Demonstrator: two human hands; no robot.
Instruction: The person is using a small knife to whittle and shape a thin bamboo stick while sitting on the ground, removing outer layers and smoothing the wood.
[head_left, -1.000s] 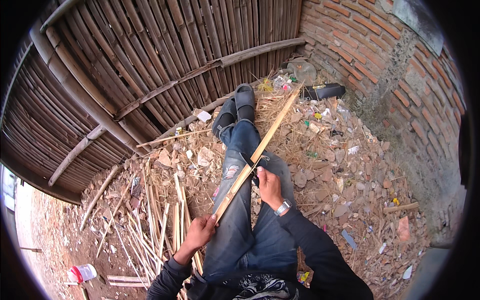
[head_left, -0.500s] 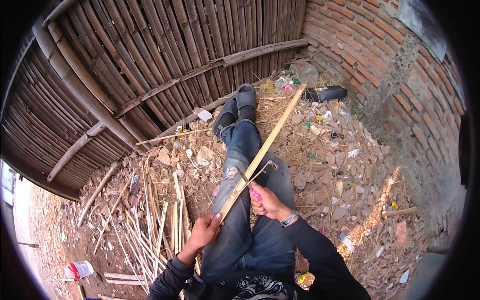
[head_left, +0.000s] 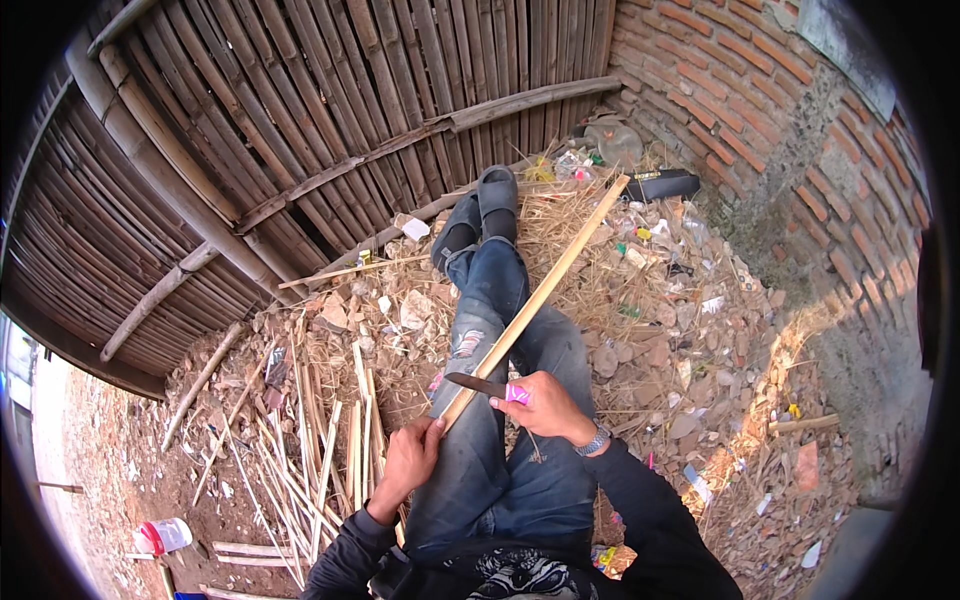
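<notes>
A long, pale bamboo strip (head_left: 560,275) slants across my thighs, its far end reaching past my feet. My left hand (head_left: 410,455) is closed around its near end, thumb on top. In my right hand (head_left: 550,408) is a knife (head_left: 474,383) with a dark blade and a pink-wrapped handle. The blade lies across the strip a little beyond my left thumb, its tip pointing left. I cannot tell whether the edge touches the wood. A thin curled shaving (head_left: 538,450) shows against my jeans below the right hand.
Several split strips (head_left: 320,470) lie heaped at my left on rubble-strewn ground. A bamboo slat wall (head_left: 400,90) rises ahead and a brick wall (head_left: 720,110) on the right. A black box (head_left: 662,185) sits near their corner. A white and red tub (head_left: 163,536) lies far left.
The knife has come back toward me and turned to lie across the strip. The curled shaving that stood out by the blade now hangs below my right hand.
</notes>
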